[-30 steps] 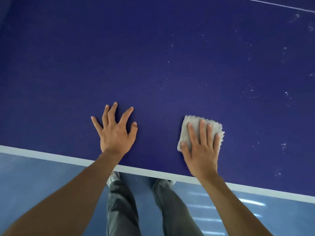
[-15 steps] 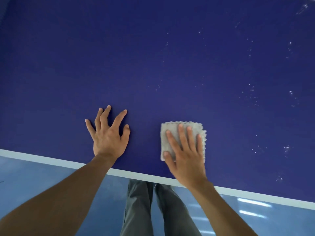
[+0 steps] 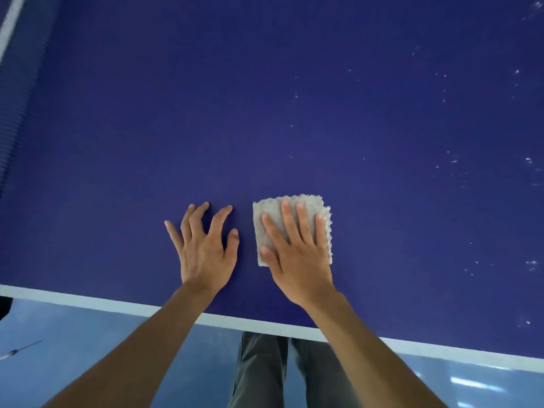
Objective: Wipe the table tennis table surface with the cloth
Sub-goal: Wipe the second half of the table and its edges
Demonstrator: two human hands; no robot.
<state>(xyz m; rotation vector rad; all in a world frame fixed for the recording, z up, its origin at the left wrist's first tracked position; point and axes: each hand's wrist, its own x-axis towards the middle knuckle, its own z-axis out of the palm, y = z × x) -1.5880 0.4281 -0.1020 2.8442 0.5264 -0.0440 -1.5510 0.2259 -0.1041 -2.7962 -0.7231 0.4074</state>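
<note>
A dark blue table tennis table [image 3: 265, 113] fills most of the view, with a white line along its near edge. A folded grey cloth [image 3: 266, 214] lies flat on it close to that edge. My right hand [image 3: 297, 254] presses down on the cloth with the fingers spread over it. Just to the left, my left hand [image 3: 206, 248] rests flat on the bare surface, fingers apart, holding nothing. A narrow gap separates the left thumb from the cloth.
White dust specks [image 3: 453, 161] dot the table's right part. The net [image 3: 17, 92] runs along the far left. Below the white edge line [image 3: 88, 300] are the light blue floor [image 3: 73, 343] and my grey trouser legs [image 3: 265, 375].
My right hand has slid the cloth leftward along the near edge, closing most of the gap to my left hand. The net has come into view at the left.
</note>
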